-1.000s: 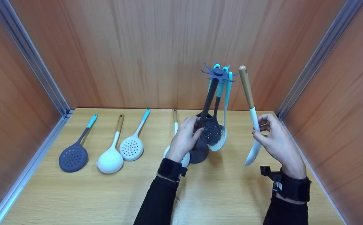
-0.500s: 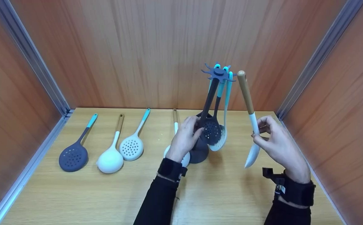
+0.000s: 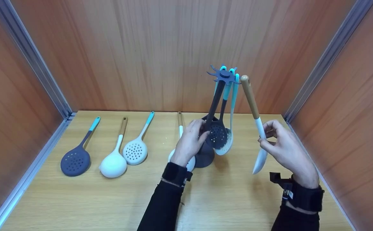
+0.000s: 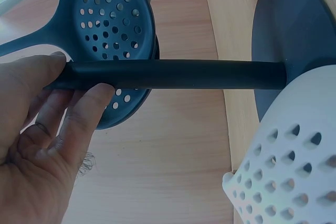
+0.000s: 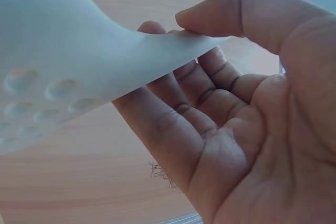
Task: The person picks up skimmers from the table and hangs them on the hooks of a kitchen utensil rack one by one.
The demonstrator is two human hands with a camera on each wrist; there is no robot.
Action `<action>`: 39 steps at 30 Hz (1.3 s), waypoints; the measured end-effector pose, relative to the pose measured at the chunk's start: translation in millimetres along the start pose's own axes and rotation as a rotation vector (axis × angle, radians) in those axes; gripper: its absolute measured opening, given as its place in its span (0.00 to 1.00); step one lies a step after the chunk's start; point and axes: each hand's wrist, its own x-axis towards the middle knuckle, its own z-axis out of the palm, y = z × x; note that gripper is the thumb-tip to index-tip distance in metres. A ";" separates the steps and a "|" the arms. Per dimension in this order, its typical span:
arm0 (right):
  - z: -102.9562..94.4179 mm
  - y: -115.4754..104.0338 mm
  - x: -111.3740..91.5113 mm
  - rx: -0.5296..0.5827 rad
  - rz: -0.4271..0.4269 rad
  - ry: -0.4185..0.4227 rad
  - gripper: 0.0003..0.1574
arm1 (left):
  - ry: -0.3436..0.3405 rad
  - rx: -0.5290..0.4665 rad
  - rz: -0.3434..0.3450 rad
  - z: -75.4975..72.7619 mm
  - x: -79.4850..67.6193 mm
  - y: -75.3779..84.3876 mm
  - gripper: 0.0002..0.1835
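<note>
My left hand [image 3: 189, 141] grips the dark post [image 3: 215, 102] of a utensil stand, thumb on one side and fingers on the other. From its hooked top [image 3: 224, 74] hang several turquoise-handled utensils, among them a dark skimmer [image 3: 216, 134] and a pale utensil [image 3: 226, 146] partly behind it. To the right, my right hand [image 3: 284, 146] pinches a white skimmer [image 3: 260, 157] by its neck. Its wooden handle [image 3: 250, 96] points up, tilted left, with the end close beside the hooks. Round holes in the skimmer's white head [image 5: 68, 87] show in the right wrist view.
On the table at left lie a dark skimmer [image 3: 75, 160], a white ladle [image 3: 113, 165] and a white skimmer [image 3: 135, 150]. A white perforated utensil [image 4: 294, 171] lies by the stand's round base [image 3: 205, 158]. Wooden panels [image 3: 180, 48] enclose the back and sides.
The held skimmer's handle end has come down and left, nearer the hooks. My right hand has shifted slightly right and down. My left hand and the stand have stayed in place.
</note>
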 end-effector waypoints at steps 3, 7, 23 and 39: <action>0.1 -0.3 0.2 -0.005 -0.005 -0.005 0.17 | -0.005 0.000 -0.007 0.0 0.2 -0.2 0.14; 0.1 -0.9 0.5 -0.017 0.008 -0.014 0.17 | -0.016 0.000 -0.020 -0.5 1.0 0.1 0.14; 3.1 1.0 -0.3 -0.010 -0.032 -0.041 0.16 | 0.006 0.005 0.013 0.5 -0.3 -0.1 0.15; 8.3 -3.7 1.5 0.018 -0.069 -0.098 0.12 | -0.002 0.009 -0.017 -0.2 0.1 1.3 0.15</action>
